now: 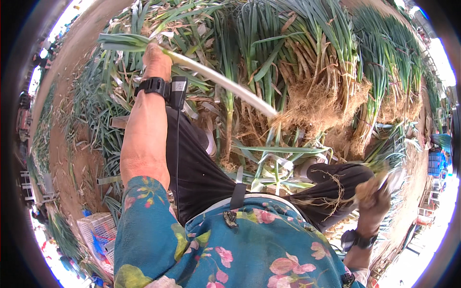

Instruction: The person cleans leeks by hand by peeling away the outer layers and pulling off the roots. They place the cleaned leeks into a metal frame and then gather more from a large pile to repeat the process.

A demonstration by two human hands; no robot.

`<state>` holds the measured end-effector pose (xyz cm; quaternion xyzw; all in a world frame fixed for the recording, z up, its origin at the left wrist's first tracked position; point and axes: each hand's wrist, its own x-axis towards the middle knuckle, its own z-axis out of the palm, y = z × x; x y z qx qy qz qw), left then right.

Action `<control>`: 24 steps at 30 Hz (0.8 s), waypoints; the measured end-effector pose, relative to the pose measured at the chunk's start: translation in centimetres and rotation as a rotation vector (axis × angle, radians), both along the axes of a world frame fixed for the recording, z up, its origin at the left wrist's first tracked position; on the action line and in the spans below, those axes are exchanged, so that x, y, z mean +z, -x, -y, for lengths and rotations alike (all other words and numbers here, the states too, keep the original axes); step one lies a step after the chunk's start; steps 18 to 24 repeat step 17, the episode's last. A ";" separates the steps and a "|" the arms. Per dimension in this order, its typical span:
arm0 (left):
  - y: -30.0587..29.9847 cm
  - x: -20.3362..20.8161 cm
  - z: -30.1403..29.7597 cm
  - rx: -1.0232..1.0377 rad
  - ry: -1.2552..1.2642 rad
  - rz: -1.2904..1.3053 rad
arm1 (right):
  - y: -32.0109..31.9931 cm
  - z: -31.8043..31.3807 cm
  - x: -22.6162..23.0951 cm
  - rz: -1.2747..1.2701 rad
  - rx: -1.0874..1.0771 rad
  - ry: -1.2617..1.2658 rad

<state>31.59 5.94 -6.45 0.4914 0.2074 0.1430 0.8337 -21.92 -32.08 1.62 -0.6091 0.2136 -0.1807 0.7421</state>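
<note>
My left hand (156,60) is closed around a long green onion (230,87) near its leaf end. The leaves stick out to the left, and the bare white stalk slants down to the right to its fringed root end. Over my right knee, my right hand (373,194) is smeared by motion, so its fingers cannot be made out. A pale blurred strip (396,180) shows beside it, and thin dry root strands (338,185) hang against my dark trousers to its left.
Bundles of unpeeled green onions (326,72) with brown roots stand ahead, more (389,62) at the right. Stripped leaves (101,105) cover the ground at left. Trimmed stalks (269,177) lie between my legs. A white plastic crate (96,230) is at lower left, a blue crate (436,164) at far right.
</note>
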 end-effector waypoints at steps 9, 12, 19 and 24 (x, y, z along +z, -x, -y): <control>3.2 7.8 -7.0 -0.175 -0.018 0.033 | -11.6 6.2 -7.2 -0.424 0.195 1.177; 6.3 9.6 -12.4 -0.015 -0.080 0.059 | -11.7 5.4 -10.7 -0.586 0.501 1.245; 14.1 10.8 -23.5 0.251 -0.238 0.161 | -12.4 4.7 -15.7 -0.806 0.999 1.002; 14.1 10.8 -23.5 0.251 -0.238 0.161 | -12.4 4.7 -15.7 -0.806 0.999 1.002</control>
